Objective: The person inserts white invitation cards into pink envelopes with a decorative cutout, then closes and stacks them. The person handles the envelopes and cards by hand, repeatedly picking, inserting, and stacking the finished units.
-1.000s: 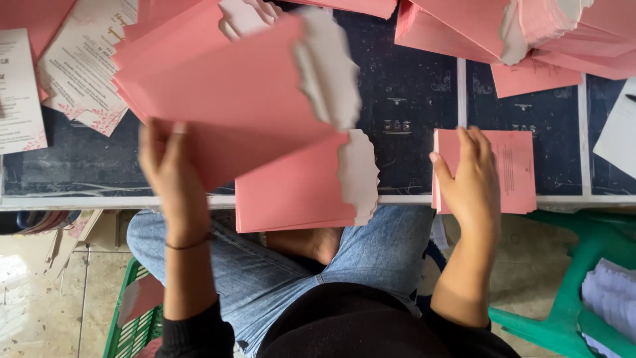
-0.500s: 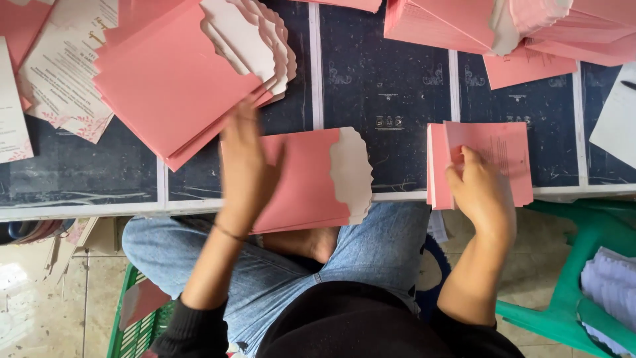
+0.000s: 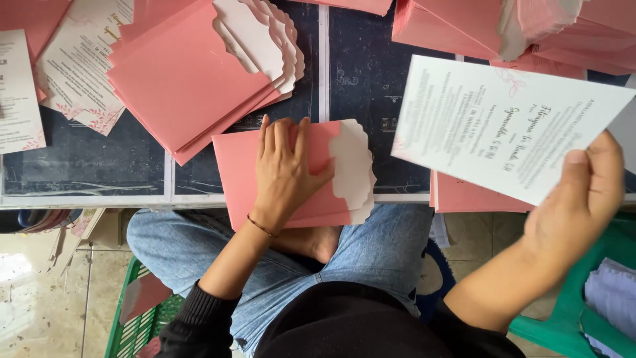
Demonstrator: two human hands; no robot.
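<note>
Left hand [image 3: 286,171] flat, fingers spread, pinning pink envelope [image 3: 291,178]. Right hand [image 3: 578,199] right of envelope, pinching white card [image 3: 503,126] by corner. Loose-looking pinch, so could drop or crease tbh.

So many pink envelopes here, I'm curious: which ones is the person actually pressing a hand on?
The small stack at the table's front edge, under the left hand. The fanned pile behind it and the heap at the top right lie untouched.

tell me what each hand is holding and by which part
The right hand holds a white printed card by its lower right corner. The left hand grips nothing; it presses flat on a pink envelope near its flap.
</note>
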